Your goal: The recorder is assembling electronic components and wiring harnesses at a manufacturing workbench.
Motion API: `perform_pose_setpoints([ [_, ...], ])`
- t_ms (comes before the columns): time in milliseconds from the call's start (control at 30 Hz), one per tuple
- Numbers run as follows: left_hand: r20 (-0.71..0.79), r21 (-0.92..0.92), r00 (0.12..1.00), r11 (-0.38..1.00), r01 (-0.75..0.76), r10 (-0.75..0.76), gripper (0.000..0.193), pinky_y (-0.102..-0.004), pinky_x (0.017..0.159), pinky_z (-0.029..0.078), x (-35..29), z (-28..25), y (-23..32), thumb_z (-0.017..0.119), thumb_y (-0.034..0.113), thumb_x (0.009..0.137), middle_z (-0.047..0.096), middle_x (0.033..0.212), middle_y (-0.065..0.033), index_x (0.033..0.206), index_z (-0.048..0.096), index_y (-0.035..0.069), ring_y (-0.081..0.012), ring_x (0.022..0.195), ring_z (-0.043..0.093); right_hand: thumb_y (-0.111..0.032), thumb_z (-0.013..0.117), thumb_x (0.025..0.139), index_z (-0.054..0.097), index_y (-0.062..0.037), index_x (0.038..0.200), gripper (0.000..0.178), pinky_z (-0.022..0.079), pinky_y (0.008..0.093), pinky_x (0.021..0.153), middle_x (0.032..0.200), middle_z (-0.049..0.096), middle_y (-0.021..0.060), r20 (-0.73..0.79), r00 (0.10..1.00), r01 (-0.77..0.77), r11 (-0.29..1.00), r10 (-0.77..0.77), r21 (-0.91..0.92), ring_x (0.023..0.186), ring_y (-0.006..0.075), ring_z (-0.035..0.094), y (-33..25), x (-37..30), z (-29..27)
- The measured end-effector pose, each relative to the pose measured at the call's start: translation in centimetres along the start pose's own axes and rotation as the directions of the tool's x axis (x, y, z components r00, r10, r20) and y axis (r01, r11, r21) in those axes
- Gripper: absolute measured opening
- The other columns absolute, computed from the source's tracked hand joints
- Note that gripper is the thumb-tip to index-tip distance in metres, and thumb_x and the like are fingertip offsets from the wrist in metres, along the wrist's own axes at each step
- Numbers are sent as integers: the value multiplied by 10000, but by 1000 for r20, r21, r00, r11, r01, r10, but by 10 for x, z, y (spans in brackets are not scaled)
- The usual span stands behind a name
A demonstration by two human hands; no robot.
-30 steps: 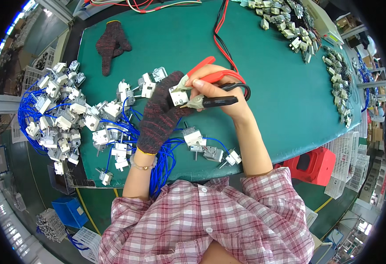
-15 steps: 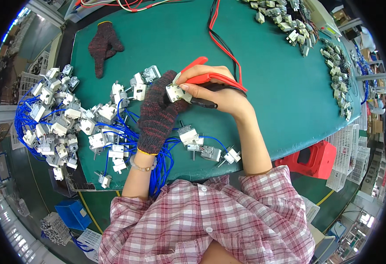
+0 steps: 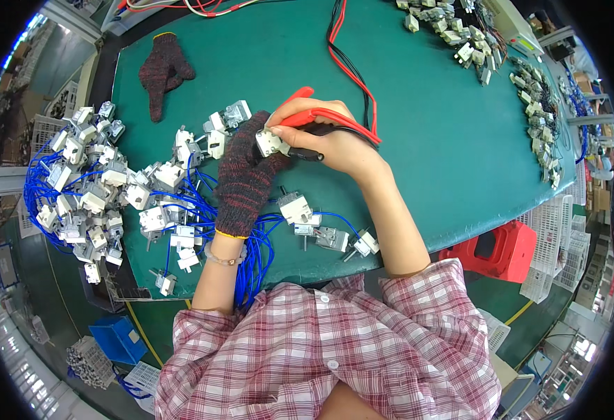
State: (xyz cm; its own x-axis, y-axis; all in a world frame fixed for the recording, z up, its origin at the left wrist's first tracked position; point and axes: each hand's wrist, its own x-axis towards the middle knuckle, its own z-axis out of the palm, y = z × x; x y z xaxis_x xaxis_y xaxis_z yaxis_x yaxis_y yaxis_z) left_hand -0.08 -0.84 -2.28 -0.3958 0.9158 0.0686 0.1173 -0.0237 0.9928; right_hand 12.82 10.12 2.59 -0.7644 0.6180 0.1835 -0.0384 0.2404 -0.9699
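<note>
Head view: near the centre of the frame, the person's left hand (image 3: 242,171), in a dark knitted glove flecked with red and edged in yellow at the cuff, has its fingers curled around a small white plastic block (image 3: 268,143) with dark openings in its face. The bare right hand (image 3: 329,140), just right of it, is closed in a pinching grip on a red-handled clip (image 3: 305,117) and a black-handled clip (image 3: 305,155); both reach toward the block, though the fingers hide exactly where their tips meet it. From the right hand, thin red and black cables (image 3: 350,67) run up to the top edge of the frame across a green-topped table (image 3: 433,140).

Left of the gloved hand, a heap of white-and-grey blocks (image 3: 90,175) with blue wires spreads toward the left of the frame. A bundle of glossy blue wires (image 3: 256,262) passes below the left wrist. A second dark knitted glove (image 3: 163,73) lies at the upper left, and more off-white blocks (image 3: 454,31) cluster at the upper right. At the lower right, beyond the table edge, stands a red plastic object (image 3: 515,252).
</note>
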Motion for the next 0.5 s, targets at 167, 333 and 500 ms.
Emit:
perform_pose_setpoints([
  [167,-46,187,999,982,23,-15,631,-290,863,470,-3,3,9,691,-65,706,586,1148,-75,1294,487,32,-151,1022,556,-162,702,805,665,-33,850,142,478,263,664,776,663,48,-72,996,48,992,-57,-120,714,113,609,-8,-6,2],
  [333,-37,188,999,982,13,-6,622,-308,873,470,-1,3,-1,711,-24,706,582,1141,-100,1284,483,18,-175,1025,562,-170,693,809,661,-41,830,135,469,259,696,755,648,42,-33,999,10,999,-12,-38,721,113,597,3,-2,2],
  [500,-68,413,974,895,-170,217,569,-326,870,469,-5,-2,-3,677,-6,758,586,1118,-107,1284,463,28,-211,989,576,-158,679,831,662,-32,872,134,482,265,608,720,640,32,-47,994,108,976,-101,188,670,127,610,11,0,2],
])
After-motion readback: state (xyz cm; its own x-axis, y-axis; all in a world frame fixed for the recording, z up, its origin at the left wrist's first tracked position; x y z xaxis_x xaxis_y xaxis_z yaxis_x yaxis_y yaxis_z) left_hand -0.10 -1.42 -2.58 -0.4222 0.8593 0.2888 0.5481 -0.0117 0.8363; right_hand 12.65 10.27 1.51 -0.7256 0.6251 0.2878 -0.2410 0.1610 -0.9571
